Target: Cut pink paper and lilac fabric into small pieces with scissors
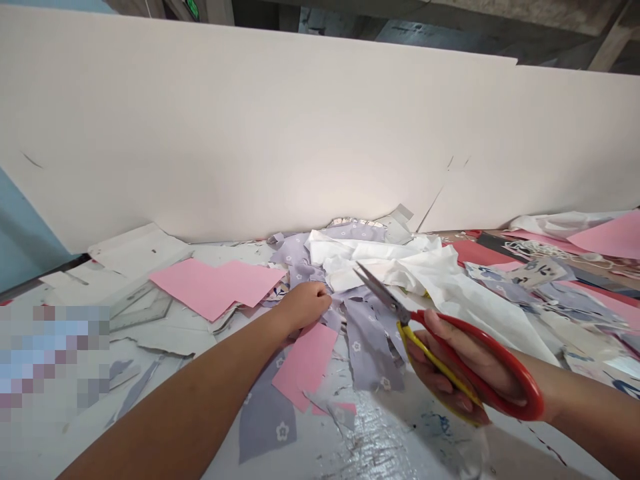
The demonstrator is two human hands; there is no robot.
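Note:
In my right hand (455, 373) is a pair of scissors (420, 313) with one red and one yellow handle. The pointed blades lie close together and aim up and left, above the table. My left hand (309, 305) is a closed fist among lavender fabric scraps (375, 340) with white flowers; its fingertips are hidden, so I cannot make out what they grip. A pink paper piece (313, 363) lies just below that hand. To its left rests a larger notched pink paper (215, 283). Crumpled white cloth (380, 260) spreads behind and to the right.
A tall white panel (280, 133) stands along the back of the table. Pale card sheets (140, 250) and a clear set square (143, 310) lie at left. At right are patterned scraps (545, 273), a tangle of white string (543, 250) and pink sheets (610, 237).

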